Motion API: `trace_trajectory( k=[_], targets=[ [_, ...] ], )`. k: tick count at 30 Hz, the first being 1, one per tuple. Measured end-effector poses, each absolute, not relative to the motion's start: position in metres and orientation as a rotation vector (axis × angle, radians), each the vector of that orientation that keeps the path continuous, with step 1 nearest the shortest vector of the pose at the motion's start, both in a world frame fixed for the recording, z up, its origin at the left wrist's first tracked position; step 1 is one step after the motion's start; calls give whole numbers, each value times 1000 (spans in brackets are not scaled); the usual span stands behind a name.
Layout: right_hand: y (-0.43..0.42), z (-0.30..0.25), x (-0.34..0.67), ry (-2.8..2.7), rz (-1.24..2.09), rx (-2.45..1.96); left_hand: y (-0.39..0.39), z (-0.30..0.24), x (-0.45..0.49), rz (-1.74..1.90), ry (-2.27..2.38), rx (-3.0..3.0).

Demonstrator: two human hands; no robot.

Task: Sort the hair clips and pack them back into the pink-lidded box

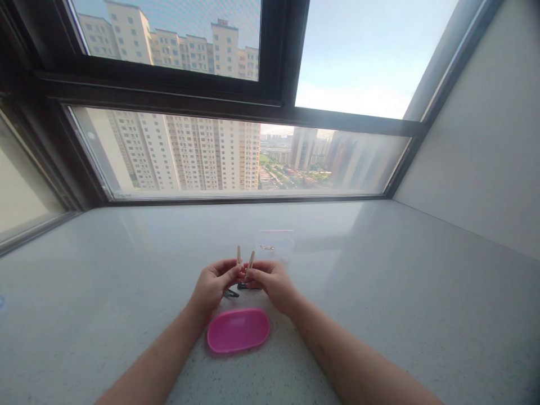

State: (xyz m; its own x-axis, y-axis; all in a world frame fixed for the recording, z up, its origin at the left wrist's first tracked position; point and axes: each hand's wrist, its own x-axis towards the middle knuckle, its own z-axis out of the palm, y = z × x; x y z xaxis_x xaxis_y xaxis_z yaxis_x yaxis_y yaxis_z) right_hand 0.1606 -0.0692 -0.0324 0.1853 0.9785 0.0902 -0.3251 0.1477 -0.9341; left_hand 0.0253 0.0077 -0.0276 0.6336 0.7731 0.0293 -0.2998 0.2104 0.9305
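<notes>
Pink oval plastic lid (238, 330) lies nearest us; just beyond, our left hand (213, 287) and right hand (274, 281) each pinch one pale wooden stick (238, 256), lower ends hidden by fingers.

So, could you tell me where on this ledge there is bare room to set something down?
The ledge is bare right of the right hand to the wall, and left of the left hand toward the side window. Crowded in the middle: wooden pegs in both hands, dark clips under them, pink lid between the forearms, clear tub just beyond.
</notes>
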Motion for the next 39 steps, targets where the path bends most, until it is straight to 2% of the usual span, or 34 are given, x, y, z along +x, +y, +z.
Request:
trace_trajectory(
  k=[39],
  targets=[
    [-68, -34, 160, -961, 1016, -1131, 6, -22, 22, 910, 642, 1120]
  ],
)
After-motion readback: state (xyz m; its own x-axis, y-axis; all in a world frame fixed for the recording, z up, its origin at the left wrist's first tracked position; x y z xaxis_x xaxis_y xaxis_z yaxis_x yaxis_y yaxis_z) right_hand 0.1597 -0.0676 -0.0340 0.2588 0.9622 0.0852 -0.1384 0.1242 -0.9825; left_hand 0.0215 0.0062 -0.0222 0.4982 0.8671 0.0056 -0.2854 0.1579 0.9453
